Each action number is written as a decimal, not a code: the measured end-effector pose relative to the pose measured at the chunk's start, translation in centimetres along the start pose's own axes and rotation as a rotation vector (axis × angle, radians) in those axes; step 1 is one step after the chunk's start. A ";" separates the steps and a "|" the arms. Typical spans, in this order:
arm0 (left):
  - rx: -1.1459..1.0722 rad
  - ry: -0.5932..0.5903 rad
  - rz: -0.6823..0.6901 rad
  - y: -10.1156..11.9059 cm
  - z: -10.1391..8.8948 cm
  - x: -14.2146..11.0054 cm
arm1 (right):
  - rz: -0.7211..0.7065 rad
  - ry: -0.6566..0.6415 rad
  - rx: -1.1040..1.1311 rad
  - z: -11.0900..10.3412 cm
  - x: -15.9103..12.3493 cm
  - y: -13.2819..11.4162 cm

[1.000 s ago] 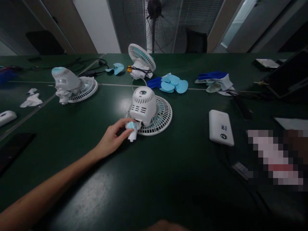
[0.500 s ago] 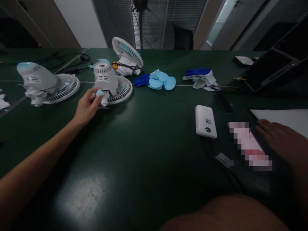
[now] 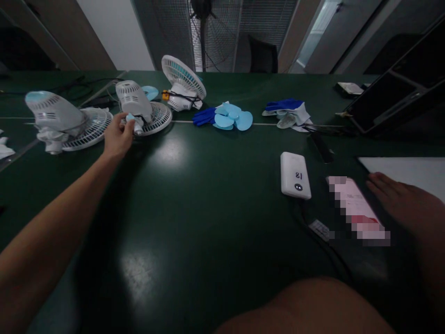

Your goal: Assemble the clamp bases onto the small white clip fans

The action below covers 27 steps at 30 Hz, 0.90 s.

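My left hand (image 3: 117, 137) reaches far across the dark green table (image 3: 208, 208) and is closed on the base of a small white desk fan (image 3: 139, 105), which lies grille-down. A similar fan (image 3: 59, 121) lies just to its left, and a third fan (image 3: 182, 83) stands tilted behind it. My right hand (image 3: 403, 199) rests flat on the table at the right, fingers stretched out, beside a phone with a blurred screen (image 3: 356, 211). It holds nothing.
Loose light-blue fan blades (image 3: 231, 118) and blue gloves (image 3: 288, 109) lie mid-table. A white power bank (image 3: 295, 175) with a cable lies near the phone. A laptop (image 3: 385, 104) and white paper (image 3: 410, 169) are at the right. A pedestal fan (image 3: 203, 28) stands behind the table.
My left hand has pushed the small fan away and to the left, up against the other fan. My right hand came into view on the right and stays flat.
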State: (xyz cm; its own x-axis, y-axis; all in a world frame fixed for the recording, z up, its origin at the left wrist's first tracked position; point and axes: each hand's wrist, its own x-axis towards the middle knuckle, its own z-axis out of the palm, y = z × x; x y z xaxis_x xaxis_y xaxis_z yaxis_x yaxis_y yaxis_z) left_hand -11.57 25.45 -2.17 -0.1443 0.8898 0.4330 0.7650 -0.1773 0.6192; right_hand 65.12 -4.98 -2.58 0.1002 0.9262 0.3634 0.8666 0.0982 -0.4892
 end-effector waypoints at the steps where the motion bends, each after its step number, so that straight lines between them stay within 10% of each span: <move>1: -0.015 -0.024 0.003 0.0 0.2 0.0 | 0.127 -0.015 -0.076 -0.1 -0.2 0.7; 5: -0.024 -0.072 0.051 0.5 -1.2 -1.7 | 0.225 -0.094 -0.082 -0.3 -0.7 3.3; 10: 0.382 0.273 0.198 -1.8 -7.4 -5.9 | 0.169 -0.098 -0.055 -0.1 -1.0 4.7; 15: 0.305 0.301 -0.106 -7.2 -11.6 -6.5 | 0.235 -0.096 -0.169 0.1 -0.8 6.6; 18: 0.288 0.318 -0.040 -8.6 -11.9 -6.1 | 0.203 -0.041 -0.132 -0.6 -0.2 6.4; 22: 0.385 0.350 0.159 -7.6 -11.8 -6.0 | -0.192 0.054 0.142 0.4 1.3 -5.3; 27: 0.442 0.315 0.221 -6.8 -11.8 -5.6 | -0.836 -0.633 0.606 9.7 -1.2 -33.4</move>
State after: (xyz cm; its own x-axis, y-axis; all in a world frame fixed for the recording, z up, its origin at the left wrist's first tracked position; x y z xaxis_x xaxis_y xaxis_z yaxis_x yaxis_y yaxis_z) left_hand -23.32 16.74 -1.08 -0.0793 0.6713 0.7370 0.9775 -0.0925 0.1895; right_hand 31.29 -5.87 5.62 -0.7847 0.4931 0.3756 0.1631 0.7488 -0.6425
